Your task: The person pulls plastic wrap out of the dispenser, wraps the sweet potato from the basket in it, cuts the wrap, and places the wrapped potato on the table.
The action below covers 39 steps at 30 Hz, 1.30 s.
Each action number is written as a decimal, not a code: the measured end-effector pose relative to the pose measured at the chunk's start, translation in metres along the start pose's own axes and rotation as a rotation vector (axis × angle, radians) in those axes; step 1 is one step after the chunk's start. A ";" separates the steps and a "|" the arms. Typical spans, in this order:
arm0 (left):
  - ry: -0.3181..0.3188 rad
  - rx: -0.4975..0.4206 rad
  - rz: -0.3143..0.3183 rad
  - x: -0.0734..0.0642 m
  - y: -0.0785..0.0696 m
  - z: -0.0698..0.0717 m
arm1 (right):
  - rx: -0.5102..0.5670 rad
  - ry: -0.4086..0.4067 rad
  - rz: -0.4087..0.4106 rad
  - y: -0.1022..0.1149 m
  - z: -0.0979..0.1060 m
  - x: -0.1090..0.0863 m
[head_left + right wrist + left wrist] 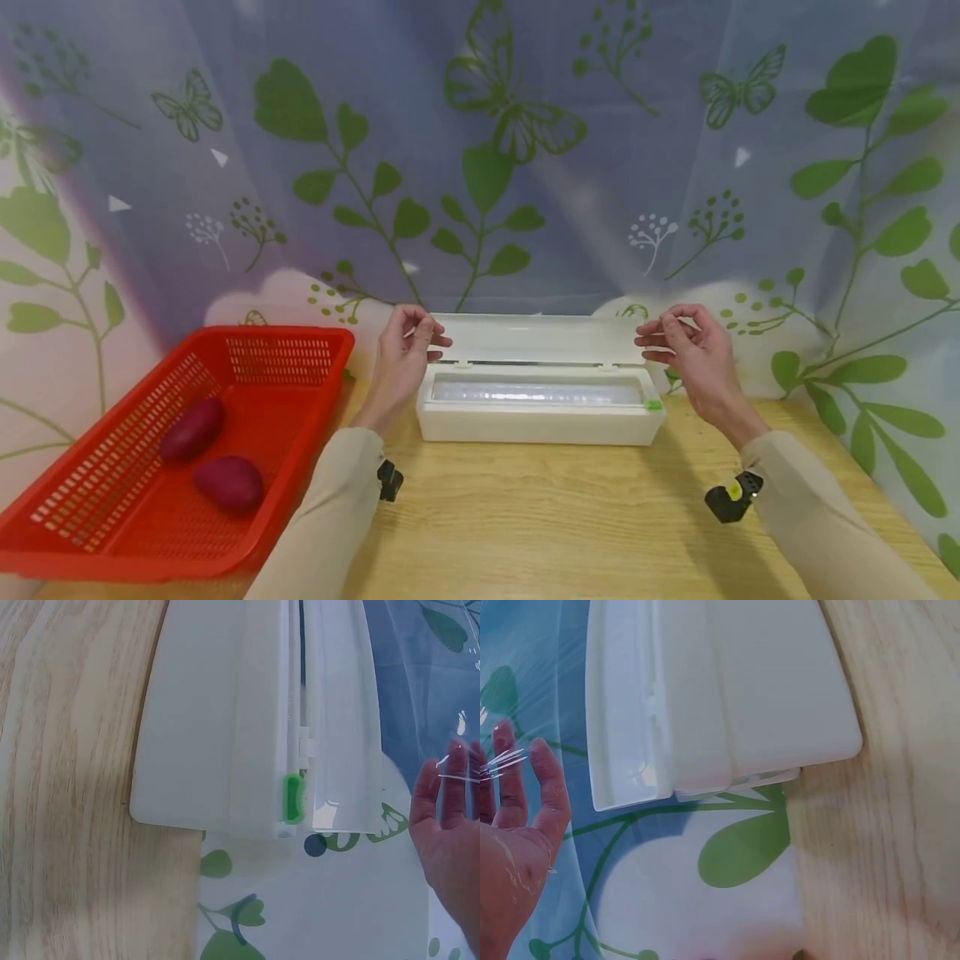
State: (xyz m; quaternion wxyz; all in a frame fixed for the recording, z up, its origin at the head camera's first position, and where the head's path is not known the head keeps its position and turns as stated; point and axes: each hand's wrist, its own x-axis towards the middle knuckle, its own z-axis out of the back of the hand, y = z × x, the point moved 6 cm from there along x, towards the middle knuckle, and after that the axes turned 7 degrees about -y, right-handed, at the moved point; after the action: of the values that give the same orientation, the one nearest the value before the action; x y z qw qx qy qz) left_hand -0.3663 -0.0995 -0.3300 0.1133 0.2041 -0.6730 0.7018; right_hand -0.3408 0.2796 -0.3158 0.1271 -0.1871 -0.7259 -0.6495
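Note:
A white cling film dispenser (540,427) stands on the table with its lid (536,340) raised at the back. Inside lies a roll of cling film (536,392); a green slide cutter (654,405) sits at the right end. My left hand (401,362) pinches clear film between thumb and fingers near the lid's left end. At the opposite end my right hand (701,362) does likewise. Both wrist views show shiny cling film (461,724) across the fingers. How far the sheet spans between the hands is hard to see in the head view.
To the left is a red plastic basket (296,337) holding two purple sweet potatoes (228,483). A patterned cloth (480,208) hangs directly behind the dispenser. Wooden tabletop (547,525) extends in front.

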 end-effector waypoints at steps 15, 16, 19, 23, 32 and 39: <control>-0.018 0.000 -0.022 0.009 -0.015 0.001 | 0.066 0.001 0.017 0.021 -0.004 0.005; -0.016 -0.003 -0.024 0.009 -0.015 0.002 | 0.064 0.002 0.021 0.022 -0.004 0.006; -0.007 -0.009 -0.031 0.009 -0.018 0.002 | 0.069 0.004 0.029 0.026 -0.004 0.006; 0.002 -0.007 -0.044 0.010 -0.023 0.002 | 0.068 -0.001 0.034 0.029 -0.004 0.007; 0.010 -0.011 -0.036 0.014 -0.030 0.003 | 0.078 -0.012 0.029 0.037 -0.004 0.011; -0.003 -0.002 -0.056 0.013 -0.036 0.007 | 0.078 -0.017 0.017 0.040 -0.009 0.012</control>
State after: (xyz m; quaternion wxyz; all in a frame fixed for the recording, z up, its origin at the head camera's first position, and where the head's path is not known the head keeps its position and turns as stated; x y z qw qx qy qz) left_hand -0.3615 -0.1057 -0.2914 0.1320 0.2238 -0.6678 0.6975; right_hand -0.3348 0.2758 -0.2737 0.1334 -0.1936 -0.7501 -0.6182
